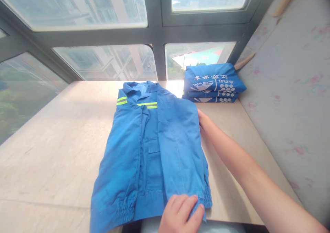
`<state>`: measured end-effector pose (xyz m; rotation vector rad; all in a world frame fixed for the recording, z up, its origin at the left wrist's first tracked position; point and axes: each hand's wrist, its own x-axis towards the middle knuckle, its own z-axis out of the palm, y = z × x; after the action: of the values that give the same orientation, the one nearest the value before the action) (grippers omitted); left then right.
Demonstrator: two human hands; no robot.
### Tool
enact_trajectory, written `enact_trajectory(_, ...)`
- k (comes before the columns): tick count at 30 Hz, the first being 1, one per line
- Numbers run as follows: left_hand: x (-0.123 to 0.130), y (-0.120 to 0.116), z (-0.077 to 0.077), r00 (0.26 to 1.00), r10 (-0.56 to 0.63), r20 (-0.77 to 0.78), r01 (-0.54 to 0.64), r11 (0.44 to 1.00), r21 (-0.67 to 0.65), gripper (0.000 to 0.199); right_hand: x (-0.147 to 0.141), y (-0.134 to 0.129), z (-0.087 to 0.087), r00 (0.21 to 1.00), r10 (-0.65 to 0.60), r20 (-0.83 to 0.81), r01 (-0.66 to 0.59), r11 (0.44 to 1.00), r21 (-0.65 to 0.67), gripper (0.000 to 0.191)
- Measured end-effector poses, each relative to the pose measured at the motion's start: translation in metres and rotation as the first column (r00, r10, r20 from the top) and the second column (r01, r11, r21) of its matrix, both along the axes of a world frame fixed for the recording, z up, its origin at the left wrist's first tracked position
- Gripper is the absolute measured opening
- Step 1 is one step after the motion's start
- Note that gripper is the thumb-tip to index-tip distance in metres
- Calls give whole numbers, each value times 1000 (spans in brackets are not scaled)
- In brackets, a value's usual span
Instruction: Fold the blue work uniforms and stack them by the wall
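A blue work jacket (180,140) lies front up on the pale surface, its collar (140,88) toward the window. Yellow-green reflective stripes (147,105) cross its chest, and both sleeves are folded inward over the front. My left hand (179,212) is at the near edge, its fingers closed on the cuff of the right-side sleeve. Reaching up along the right side, my right hand (202,119) touches the jacket edge near the shoulder fold. Its fingers are hidden behind the cloth.
A stack of folded blue garments (213,83) with white printing sits at the back right, near the flowered wall (291,99). Grey-framed windows (154,37) rise behind the pale surface (56,147). Its near edge runs below the jacket.
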<state>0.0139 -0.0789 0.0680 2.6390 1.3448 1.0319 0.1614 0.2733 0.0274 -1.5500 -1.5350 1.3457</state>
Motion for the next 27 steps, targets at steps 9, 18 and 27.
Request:
enact_trajectory(9, 19, -1, -24, 991, 74, 114, -75, 997, 6, 22, 58, 16, -1, 960, -277, -34, 278, 943, 185, 20)
enact_trajectory(18, 37, -19, -62, 978, 204, -42, -206, 975, -87, 40, 26, 31, -21, 800, -24, 600, -378, 757, 533, 41)
enact_trajectory(27, 57, -15, -58, 941, 246, -233, -286, 946, -152, 49, 28, 52, -2, 826, -2, 564, -130, 972, 195, 16)
